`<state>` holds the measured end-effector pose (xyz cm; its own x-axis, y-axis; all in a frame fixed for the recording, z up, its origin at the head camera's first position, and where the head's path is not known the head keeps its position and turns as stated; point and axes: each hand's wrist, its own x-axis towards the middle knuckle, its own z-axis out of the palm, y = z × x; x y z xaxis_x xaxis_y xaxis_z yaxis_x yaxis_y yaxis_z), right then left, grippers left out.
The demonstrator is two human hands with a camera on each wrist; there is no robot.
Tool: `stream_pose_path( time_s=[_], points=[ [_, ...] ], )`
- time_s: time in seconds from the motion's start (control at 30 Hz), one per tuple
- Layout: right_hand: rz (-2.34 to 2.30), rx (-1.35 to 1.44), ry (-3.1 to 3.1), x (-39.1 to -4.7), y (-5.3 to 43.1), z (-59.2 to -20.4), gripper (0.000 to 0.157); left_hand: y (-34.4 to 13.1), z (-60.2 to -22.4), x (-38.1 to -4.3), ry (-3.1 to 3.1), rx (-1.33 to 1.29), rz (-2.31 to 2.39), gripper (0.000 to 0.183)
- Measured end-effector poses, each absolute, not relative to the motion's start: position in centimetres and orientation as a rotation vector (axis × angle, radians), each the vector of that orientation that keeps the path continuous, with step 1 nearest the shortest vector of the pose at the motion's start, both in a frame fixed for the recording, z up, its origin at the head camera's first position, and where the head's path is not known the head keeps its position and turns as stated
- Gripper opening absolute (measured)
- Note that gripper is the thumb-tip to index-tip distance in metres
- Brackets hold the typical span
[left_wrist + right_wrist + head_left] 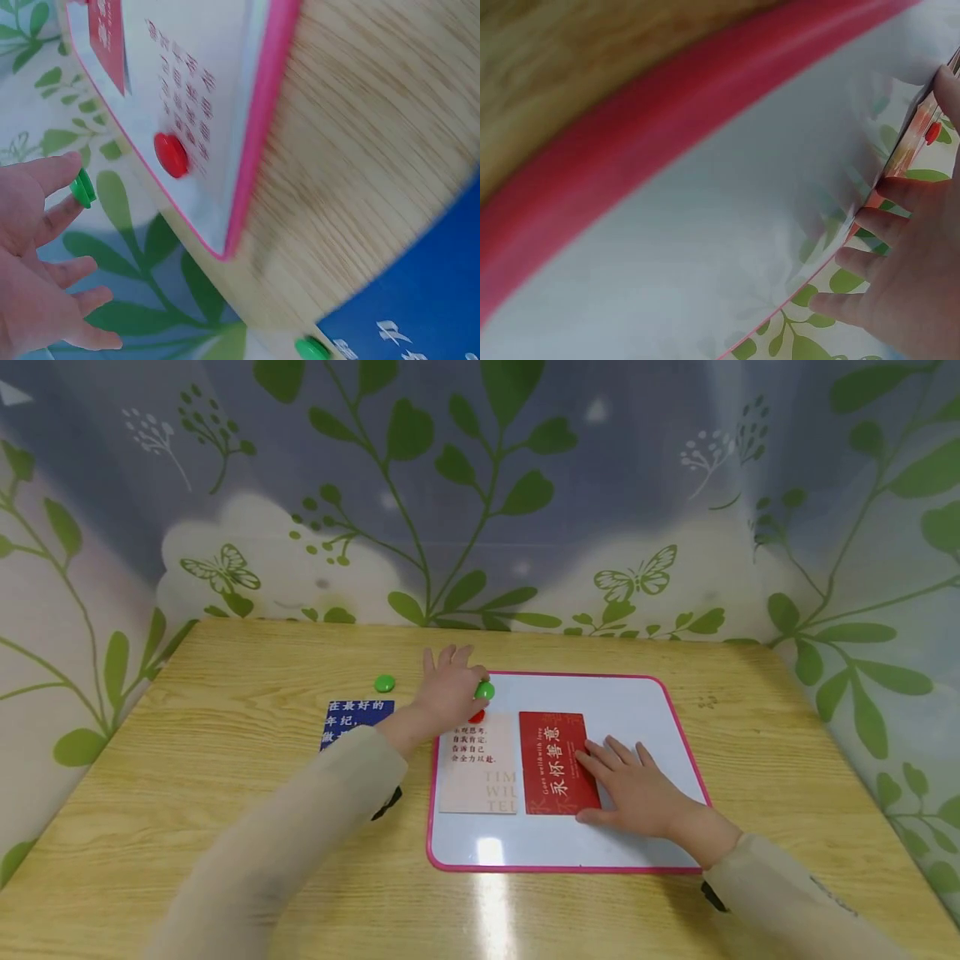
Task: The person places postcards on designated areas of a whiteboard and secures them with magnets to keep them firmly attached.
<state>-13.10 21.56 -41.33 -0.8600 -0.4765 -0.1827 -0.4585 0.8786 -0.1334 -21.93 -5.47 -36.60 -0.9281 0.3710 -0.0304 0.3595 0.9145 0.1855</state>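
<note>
Between thumb and index finger, my left hand [446, 693] pinches a round green magnet [82, 189] above the upper left corner of a pink-framed whiteboard [637, 702]. Its other fingers are spread. Just below, a red magnet [171, 154] sits on the top of a pale card [476, 785] with printed characters. Beside that card lies a red card [551, 768] with white lettering. My right hand [645, 789] rests on the board with fingers spread, thumb and fingertips at the red card's right edge.
Left of the board, a blue card [356, 714] with white characters lies on the wooden table [247, 710], partly hidden by my left arm. A second green magnet [385, 683] lies just above it. A leaf-patterned curtain [480, 527] hangs behind the table.
</note>
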Motion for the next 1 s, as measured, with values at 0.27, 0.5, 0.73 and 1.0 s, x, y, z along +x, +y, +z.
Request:
stream_pose_path(
  time_s=[0.27,0.5,0.73,1.0],
  points=[
    [-0.139,-0.696,2.837,-13.2,21.8,-41.5,0.083,-2.3,-36.9,-21.9,3.002,0.657,0.238,0.033],
    [-0.134,-0.693,2.831,-13.2,21.6,-41.2,0.084,-0.1,-37.3,-22.0,2.956,0.674,0.216,0.032],
    [-0.138,-0.697,2.827,-13.3,21.6,-41.4,0.084,1.7,-37.7,-22.4,2.915,0.711,0.113,0.031],
    [-0.131,-0.688,2.827,-13.3,21.6,-41.6,0.085,3.0,-38.0,-22.4,2.891,0.714,0.093,0.033]
  ],
)
